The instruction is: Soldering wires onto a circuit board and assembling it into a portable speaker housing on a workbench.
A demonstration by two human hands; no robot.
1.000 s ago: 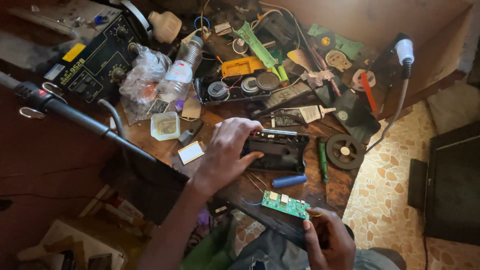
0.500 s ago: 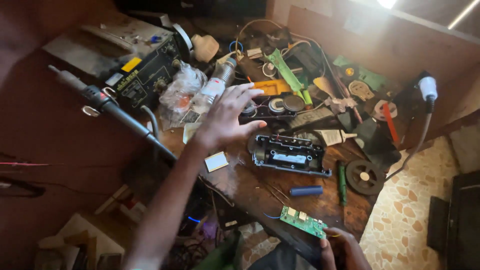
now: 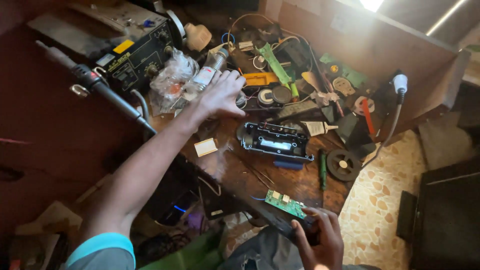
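Green circuit board (image 3: 285,204); black casing (image 3: 276,142); blue marker (image 3: 287,164); orange part (image 3: 260,79); beige patterned floor tiles (image 3: 380,200).

circuit board (image 3: 285,204) before housing (image 3: 276,142)

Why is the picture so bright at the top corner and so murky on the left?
Head view: a lamp at the top edge blows out to white, the left side sinks into reddish shadow, and the table is evenly lit; the left hand looks slightly soft, the right hand sharper; straight edges bow near the borders.

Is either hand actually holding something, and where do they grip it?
The right hand grips the near end of a green circuit board. The left hand holds nothing.
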